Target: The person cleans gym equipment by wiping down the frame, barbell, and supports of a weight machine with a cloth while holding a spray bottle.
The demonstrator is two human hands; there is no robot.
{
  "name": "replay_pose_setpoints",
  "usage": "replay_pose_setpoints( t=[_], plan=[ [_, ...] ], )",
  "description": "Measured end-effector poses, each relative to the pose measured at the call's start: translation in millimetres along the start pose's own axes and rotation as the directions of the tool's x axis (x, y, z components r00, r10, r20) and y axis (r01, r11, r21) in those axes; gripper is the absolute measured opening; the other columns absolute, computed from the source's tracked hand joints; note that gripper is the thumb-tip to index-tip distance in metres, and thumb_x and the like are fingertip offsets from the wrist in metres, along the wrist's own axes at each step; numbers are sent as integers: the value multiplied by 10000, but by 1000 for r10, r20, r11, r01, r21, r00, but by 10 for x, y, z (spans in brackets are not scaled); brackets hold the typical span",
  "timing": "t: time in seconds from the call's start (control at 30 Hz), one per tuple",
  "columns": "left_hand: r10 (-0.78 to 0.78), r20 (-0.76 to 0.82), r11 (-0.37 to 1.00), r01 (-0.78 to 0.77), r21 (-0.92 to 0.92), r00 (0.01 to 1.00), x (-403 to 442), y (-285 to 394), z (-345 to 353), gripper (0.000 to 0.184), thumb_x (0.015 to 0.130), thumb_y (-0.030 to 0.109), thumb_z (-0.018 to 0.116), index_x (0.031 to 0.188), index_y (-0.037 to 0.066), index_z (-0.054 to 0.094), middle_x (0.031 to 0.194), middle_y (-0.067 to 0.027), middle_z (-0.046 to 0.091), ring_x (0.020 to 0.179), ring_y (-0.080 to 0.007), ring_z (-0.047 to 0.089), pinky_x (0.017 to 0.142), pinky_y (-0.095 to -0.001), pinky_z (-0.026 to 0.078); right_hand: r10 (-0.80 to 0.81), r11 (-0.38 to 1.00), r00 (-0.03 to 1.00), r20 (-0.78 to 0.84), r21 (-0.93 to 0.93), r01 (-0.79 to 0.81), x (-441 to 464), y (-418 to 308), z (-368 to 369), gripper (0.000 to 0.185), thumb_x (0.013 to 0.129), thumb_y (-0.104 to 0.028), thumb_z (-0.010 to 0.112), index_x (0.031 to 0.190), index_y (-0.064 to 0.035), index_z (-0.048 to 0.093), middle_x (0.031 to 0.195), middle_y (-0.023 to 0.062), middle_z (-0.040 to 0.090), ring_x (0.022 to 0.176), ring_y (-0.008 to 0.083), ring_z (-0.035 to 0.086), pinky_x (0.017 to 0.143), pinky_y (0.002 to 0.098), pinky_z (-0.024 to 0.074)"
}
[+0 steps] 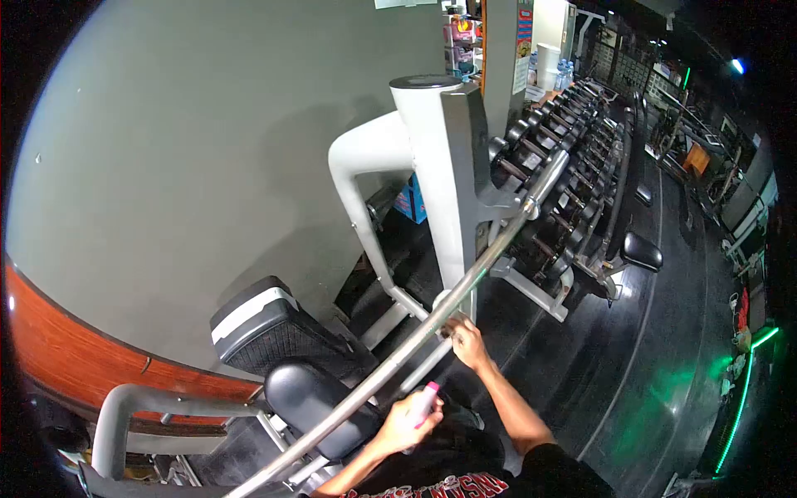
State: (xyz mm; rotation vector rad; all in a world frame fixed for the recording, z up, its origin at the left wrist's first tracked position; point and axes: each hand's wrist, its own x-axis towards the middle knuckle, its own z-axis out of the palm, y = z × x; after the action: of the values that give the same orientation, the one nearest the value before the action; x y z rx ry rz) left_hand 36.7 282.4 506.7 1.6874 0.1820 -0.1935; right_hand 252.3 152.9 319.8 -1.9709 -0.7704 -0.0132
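My left hand (404, 426) is closed around a small pale pink object with a brighter pink end (431, 388); its exact kind is unclear. It is just below a long metal barbell (365, 388) that runs diagonally across the bench station. My right hand (466, 342) is on the near side of the same bar, beside the white-and-grey upright (436, 178). Its fingers are bent around something small and dark by a lower metal tube, and I cannot make out what it is.
A black padded bench seat (314, 405) and backrest (278, 328) stand at the left. Racks of dumbbells (548, 133) line the wall beyond the upright. Another black pad (642, 251) stands on the dark floor at right. A grey wall (191, 149) is close behind the station.
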Motion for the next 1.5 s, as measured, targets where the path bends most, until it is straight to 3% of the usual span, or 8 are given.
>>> replay_pose_setpoints(
  t=[0.23,0.57,0.7,0.87,0.97,1.03,1.17,1.5],
  plan=[
    [115,80,993,-113,-28,990,11,-337,259,224,813,97,686,1006,21,599,874,-49,637,804,-126,612,736,-278,496,-674,664,711,202,-257,702,1081,-87,17,342,777,-171,662,1117,-181,626,1271,80,528,1209,220,484,996,373,434],
    [144,61,980,-134,-150,988,-5,-679,389,217,819,75,677,1012,31,588,859,-48,638,770,-128,620,697,-274,495,-96,-86,808,581,-814,575,1294,6,177,341,872,-222,453,1060,-45,677,1402,232,386,1342,364,289,1127,444,173],
    [166,0,978,-165,-126,986,27,-690,339,192,808,71,683,976,31,598,839,-58,634,746,-153,631,685,-275,495,-149,-46,732,665,-744,667,951,669,447,312,845,-246,497,1010,-75,698,1261,207,545,1246,330,452,1076,415,291],
    [245,-111,960,-257,-114,963,48,-364,97,178,792,50,687,945,23,601,826,-70,637,738,-165,638,680,-282,498,128,965,526,841,-229,132,847,1398,731,228,731,-240,631,908,-112,696,774,102,684,704,279,654,781,377,497],
    [371,-209,920,-389,-52,905,54,-169,-87,185,771,39,699,926,17,600,837,-85,650,736,-194,652,668,-289,508,195,978,709,678,-79,-194,1149,978,626,179,728,-160,657,897,-109,690,872,102,674,818,289,636,822,367,486],
    [424,-226,896,-443,-37,877,48,-80,-202,214,757,28,710,941,8,601,856,-107,636,766,-214,655,683,-293,516,-341,793,851,399,-365,488,1426,-207,235,218,752,-120,631,962,-143,682,1073,77,623,1063,274,557,908,392,463],
    [502,-270,845,-533,-51,822,74,170,-396,166,764,23,704,876,1,585,822,-115,651,723,-220,653,657,-309,527,-679,483,700,224,-582,655,1742,-695,-8,221,766,-163,626,975,-109,671,1118,83,587,1135,262,509,985,410,418],
    [523,-316,838,-545,23,791,42,256,-541,181,732,7,719,872,9,603,797,-120,651,727,-224,654,656,-324,534,218,-48,800,559,-812,581,1631,147,613,361,913,-252,417,1153,-79,624,1262,169,522,1292,304,372,1109,462,184]
  ],
)
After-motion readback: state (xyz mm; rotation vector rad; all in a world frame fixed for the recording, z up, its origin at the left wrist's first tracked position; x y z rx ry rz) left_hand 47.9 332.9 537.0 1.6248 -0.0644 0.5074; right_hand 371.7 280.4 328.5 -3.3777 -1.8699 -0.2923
